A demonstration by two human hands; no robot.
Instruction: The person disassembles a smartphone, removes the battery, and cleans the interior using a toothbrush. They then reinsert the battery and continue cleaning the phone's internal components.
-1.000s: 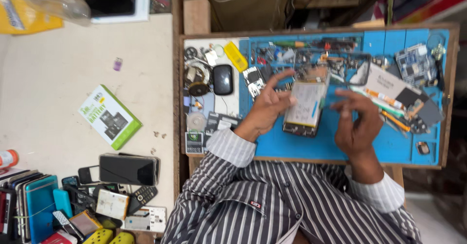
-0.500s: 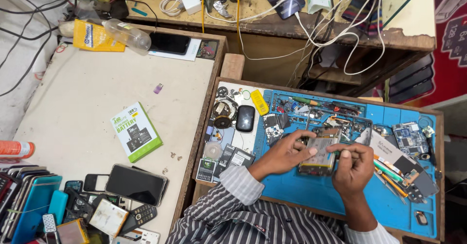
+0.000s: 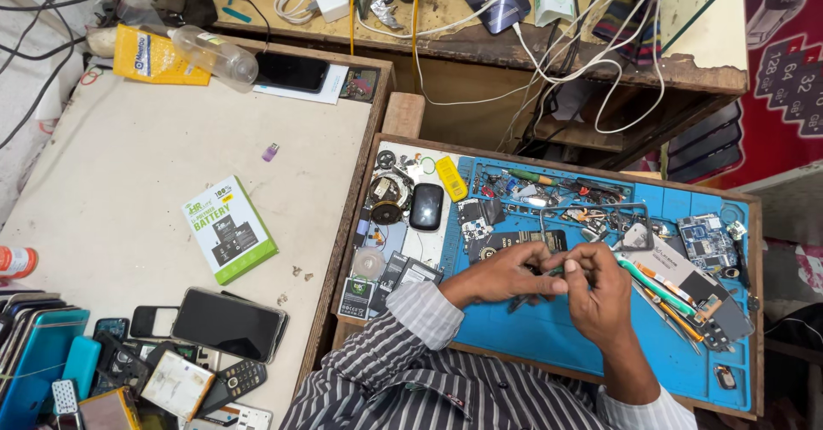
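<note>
blue silicone, the work mat (image 3: 531, 344) is filling most of the wooden tray, and both hands are meeting over its middle. the left hand (image 3: 506, 274) and the right hand (image 3: 600, 291) are pinching together at their fingertips around something small and dark; it is too tiny and too covered by the fingers to tell what it is, though a thin green-handled tool (image 3: 647, 280) seems to be running out from the right hand toward the mat's right side. both grips are closed tight, fingers curled in, not resting flat on the mat.

toward the mat's far edge, loose screws, metal frames and small parts are lying scattered; a bare circuit board (image 3: 707, 240) is sitting near the mat's far right corner. just off the mat's left edge, a black oval device (image 3: 426, 206) and a yellow tag (image 3: 451, 178) are lying on a white sheet.

judging from the posture, fine fitting or prising of a small part is going on; any further move is calling for steady fingertips and keeping the piece over the mat.
</note>
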